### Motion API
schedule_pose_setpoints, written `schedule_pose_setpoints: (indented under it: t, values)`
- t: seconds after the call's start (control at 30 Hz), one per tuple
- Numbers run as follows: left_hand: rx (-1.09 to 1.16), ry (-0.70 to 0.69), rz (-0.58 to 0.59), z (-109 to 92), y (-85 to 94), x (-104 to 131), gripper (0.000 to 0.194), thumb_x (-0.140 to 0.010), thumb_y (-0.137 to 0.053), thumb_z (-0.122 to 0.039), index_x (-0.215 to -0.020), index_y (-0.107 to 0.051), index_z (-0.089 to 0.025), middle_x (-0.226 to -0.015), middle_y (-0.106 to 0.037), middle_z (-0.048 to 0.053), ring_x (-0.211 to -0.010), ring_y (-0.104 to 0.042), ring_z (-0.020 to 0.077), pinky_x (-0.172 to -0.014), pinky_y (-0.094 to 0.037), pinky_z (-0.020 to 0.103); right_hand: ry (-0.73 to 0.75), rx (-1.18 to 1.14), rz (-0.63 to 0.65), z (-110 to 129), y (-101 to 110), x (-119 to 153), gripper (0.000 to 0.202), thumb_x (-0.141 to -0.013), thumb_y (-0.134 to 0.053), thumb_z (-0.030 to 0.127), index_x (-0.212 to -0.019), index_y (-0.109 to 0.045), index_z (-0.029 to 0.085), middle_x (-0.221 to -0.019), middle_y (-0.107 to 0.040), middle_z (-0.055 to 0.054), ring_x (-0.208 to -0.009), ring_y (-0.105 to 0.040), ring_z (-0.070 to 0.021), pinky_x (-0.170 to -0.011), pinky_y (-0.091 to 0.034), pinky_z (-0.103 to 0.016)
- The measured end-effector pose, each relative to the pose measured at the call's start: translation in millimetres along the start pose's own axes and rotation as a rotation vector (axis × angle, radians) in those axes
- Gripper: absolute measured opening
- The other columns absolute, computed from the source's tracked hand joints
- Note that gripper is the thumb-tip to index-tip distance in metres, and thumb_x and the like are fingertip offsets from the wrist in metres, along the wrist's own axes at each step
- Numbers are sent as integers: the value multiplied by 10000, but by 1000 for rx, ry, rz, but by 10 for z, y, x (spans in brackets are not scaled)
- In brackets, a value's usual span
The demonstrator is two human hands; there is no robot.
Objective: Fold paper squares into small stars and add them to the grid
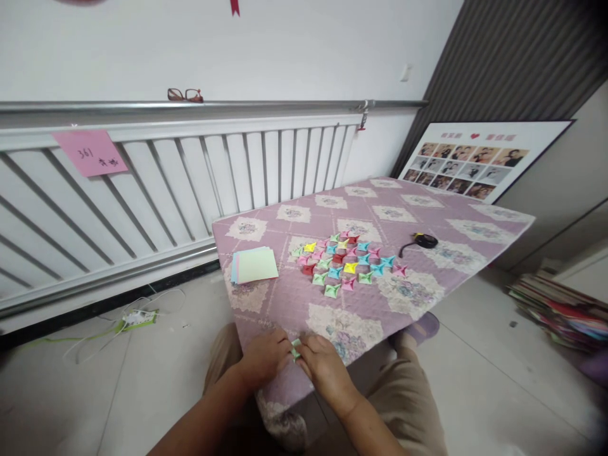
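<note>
Close to the near edge of the table, a small folded piece of light green paper [296, 349] lies between my two hands. My left hand [267, 356] has its fingers closed on the left side of it. From the right, my right hand [323, 364] pinches the same paper, and the fingers cover most of it. Beyond my hands are rows of small folded paper pieces [350, 268] in green, pink, blue, yellow and red. To their left sits a stack of square paper sheets [256, 265], pale green on top.
A patterned pink tablecloth [285, 304] covers the table. A coiled black cable [425, 240] lies on its right part. Behind stand a white radiator [266, 164] and a photo board [475, 161]. Glasses [185, 95] rest on the pipe. A power strip [137, 319] is on the floor.
</note>
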State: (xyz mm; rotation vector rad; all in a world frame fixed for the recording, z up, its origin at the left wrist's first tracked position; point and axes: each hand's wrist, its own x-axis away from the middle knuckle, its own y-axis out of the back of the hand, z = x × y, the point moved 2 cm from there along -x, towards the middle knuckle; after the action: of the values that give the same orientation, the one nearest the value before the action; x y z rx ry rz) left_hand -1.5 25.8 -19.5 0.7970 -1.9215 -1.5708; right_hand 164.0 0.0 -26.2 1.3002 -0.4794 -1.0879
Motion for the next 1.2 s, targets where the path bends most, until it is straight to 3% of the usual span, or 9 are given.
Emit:
schedule_pose_setpoints:
  t: [0.17, 0.33, 0.6, 1.2]
  values:
    - [34, -20, -4, 3, 67, 31, 166, -884, -553, -337, -989, -571, -209, -1011, -565, 32, -933, -534, 186, -767, -435, 295, -3, 8, -17, 0, -30, 0, 133, -836, -613, 190, -963, -641, 217, -879, -615, -37, -862, -560, -198, -805, -433, -325]
    - [31, -1, -19, 3, 21, 13, 164, -908, -518, -344, -960, -580, -200, -979, -568, 35, -914, -536, 189, -755, -433, 302, -24, -6, -27, -9, -30, -14, 125, -891, -530, 196, -923, -649, 213, -848, -614, -39, -828, -561, -187, -781, -433, -322]
    - [17, 3, -47, 12, -50, 5, 194, -934, -476, -358, -928, -581, -195, -958, -571, 34, -896, -539, 190, -752, -426, 306, 2, -53, 20, 2, 96, -27, 216, -747, -711, 196, -948, -637, 222, -901, -616, -28, -876, -568, -201, -801, -446, -324]
    - [91, 5, -89, 6, -8, 12, 185, -898, -533, -370, -950, -587, -201, -979, -586, 24, -902, -539, 184, -766, -421, 293, -69, -98, -45, -3, -48, -16, 94, -856, -591, 197, -924, -654, 210, -864, -619, -53, -850, -566, -216, -786, -450, -351]
